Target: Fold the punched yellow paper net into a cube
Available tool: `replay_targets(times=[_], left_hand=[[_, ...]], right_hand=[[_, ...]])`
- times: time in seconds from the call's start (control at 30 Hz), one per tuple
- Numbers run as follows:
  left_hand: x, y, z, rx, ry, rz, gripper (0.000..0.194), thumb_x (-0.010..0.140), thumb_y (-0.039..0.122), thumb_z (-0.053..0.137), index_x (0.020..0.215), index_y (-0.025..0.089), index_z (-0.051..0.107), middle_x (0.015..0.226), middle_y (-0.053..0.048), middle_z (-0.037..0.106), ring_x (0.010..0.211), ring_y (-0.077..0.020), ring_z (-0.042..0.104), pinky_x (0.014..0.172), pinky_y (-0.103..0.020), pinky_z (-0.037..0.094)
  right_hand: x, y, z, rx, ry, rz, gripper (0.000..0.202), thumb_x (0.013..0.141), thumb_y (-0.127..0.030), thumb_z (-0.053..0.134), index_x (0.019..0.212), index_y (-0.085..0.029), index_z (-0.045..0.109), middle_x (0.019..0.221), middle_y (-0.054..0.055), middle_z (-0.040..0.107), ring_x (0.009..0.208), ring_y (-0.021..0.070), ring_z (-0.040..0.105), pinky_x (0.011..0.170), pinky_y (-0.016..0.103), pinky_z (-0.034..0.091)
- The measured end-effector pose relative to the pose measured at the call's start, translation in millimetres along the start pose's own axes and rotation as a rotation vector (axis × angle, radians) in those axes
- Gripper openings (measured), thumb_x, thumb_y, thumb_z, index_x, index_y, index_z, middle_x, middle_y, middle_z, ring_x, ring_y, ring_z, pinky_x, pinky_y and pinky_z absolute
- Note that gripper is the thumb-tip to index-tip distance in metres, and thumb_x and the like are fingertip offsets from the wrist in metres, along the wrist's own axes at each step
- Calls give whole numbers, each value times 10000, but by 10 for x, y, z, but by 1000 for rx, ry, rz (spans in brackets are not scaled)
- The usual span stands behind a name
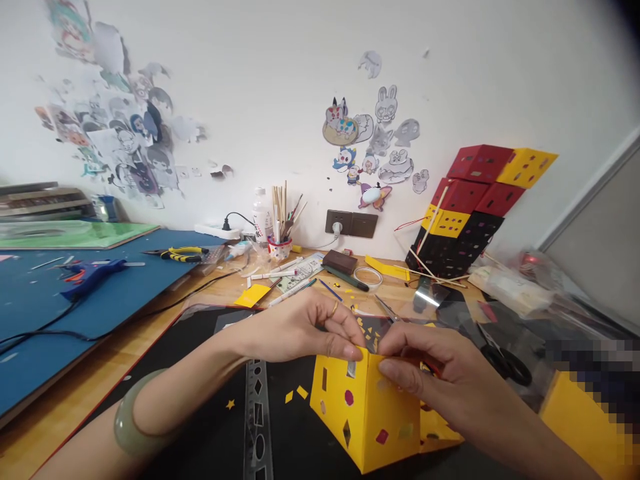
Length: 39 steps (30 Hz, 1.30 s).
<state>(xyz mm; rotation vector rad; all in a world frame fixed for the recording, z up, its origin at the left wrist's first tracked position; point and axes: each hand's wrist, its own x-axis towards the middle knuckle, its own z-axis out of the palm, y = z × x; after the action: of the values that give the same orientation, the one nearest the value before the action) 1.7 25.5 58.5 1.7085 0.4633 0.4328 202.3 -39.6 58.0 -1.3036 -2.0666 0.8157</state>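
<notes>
A folded yellow card box (pixel 370 413) with small shaped cut-outs stands on the black mat (pixel 200 400), one corner toward me. My left hand (pixel 320 327) pinches the top edge of its left face between thumb and fingers. On the other side of that corner, my right hand (pixel 425 367) grips the top edge of the right face. Part of the box lies hidden behind my right hand. Left of the box is a clear stencil ruler (pixel 259 413), with yellow scraps (pixel 295 395) and a small yellow star (pixel 230 404) on the mat.
Stacked red, yellow and black boxes (pixel 460 207) lean by the wall. Black-handled scissors (pixel 505 360) lie at right. A blue glue gun (pixel 95 277) and pliers (pixel 183 254) rest on the blue board (pixel 45 360). Behind the mat are a pen cup (pixel 279 249) and a bottle (pixel 261 217).
</notes>
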Motion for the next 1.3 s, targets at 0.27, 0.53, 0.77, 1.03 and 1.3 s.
replay_targets(times=[0.27, 0.53, 0.77, 1.03, 1.3], left_hand=[[0, -6, 13, -54, -8, -10, 62, 745, 136, 630, 787, 151, 672, 656, 34, 616, 586, -61, 507, 589, -150, 391], [-1, -16, 41, -135, -54, -32, 26, 746, 130, 634, 768, 140, 643, 649, 32, 619, 577, -55, 527, 611, -154, 406], [45, -6, 142, -182, 49, 76, 128, 704, 85, 657, 730, 133, 541, 690, 18, 596, 638, -75, 547, 617, -176, 412], [117, -121, 41, -247, 212, 195, 83, 735, 141, 654, 803, 121, 610, 783, -12, 607, 697, -80, 544, 663, -182, 400], [150, -192, -82, -430, 333, 187, 130, 758, 247, 639, 804, 141, 578, 720, -3, 567, 665, -102, 531, 637, -205, 384]], right_hand=[[10, -4, 0, -19, -13, -29, 176, 809, -343, 530, 710, -213, 594, 642, -24, 567, 595, 110, 505, 525, 191, 416], [11, -29, -3, 74, -60, -16, 149, 804, -320, 541, 723, -213, 605, 663, -22, 591, 629, 121, 528, 554, 208, 422], [1, -29, -2, 175, -48, -6, 120, 790, -293, 569, 706, -217, 609, 669, -29, 584, 636, 110, 526, 572, 198, 418], [4, 79, -187, 249, -102, -49, 388, 810, -555, 439, 905, -213, 595, 857, 30, 604, 798, 156, 557, 705, 254, 443], [-6, 177, -280, 334, -223, 180, 335, 747, -465, 594, 968, -217, 638, 861, 26, 651, 766, 165, 607, 635, 230, 479]])
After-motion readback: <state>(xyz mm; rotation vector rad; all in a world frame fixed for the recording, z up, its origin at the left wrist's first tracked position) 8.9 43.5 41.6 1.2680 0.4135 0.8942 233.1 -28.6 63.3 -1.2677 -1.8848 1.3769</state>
